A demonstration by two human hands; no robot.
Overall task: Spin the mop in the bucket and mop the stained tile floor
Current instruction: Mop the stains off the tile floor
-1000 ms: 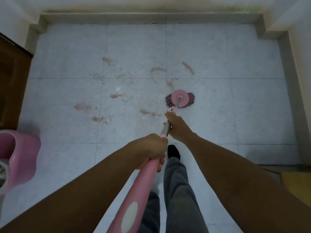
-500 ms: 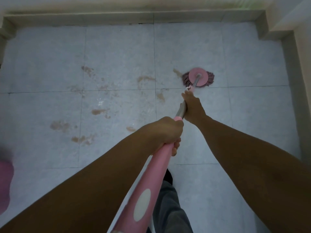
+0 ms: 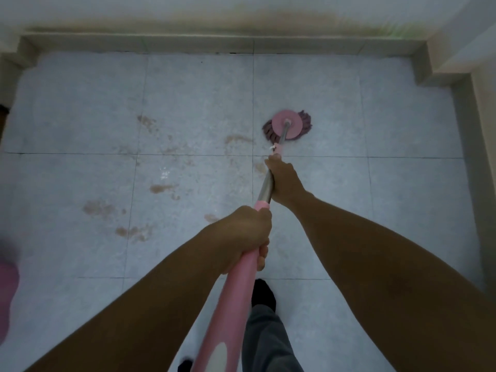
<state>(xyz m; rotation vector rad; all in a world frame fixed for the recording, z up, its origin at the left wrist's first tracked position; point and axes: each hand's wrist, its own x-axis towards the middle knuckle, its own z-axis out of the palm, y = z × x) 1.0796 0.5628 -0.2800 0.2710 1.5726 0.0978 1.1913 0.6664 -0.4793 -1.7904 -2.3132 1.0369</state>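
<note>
The mop (image 3: 288,127) is held in both hands and its head is pressed flat on the tile floor (image 3: 402,210), on the far tile just right of a grout line, near the back wall (image 3: 241,12). The left hand (image 3: 245,237) is clenched around the top of the pink handle sleeve, and the right hand (image 3: 284,181) is wrapped around the bare metal shaft further down, just short of the small pink collar. Brown stains (image 3: 161,187) are scattered to the left of the mop head, the nearest one just beside it; most look untouched, so much of the mopping is judged to be left. A sliver of pink at the left edge is probably the bucket (image 3: 6,294), though it is blurred.

The mop is likely light, with a stiff shaft and a soft, damp fringe that drags on the tile. The metal section may be slippery when wet, so the lower grip is best kept firm, and the sleeve is the surer place for steering.
</note>
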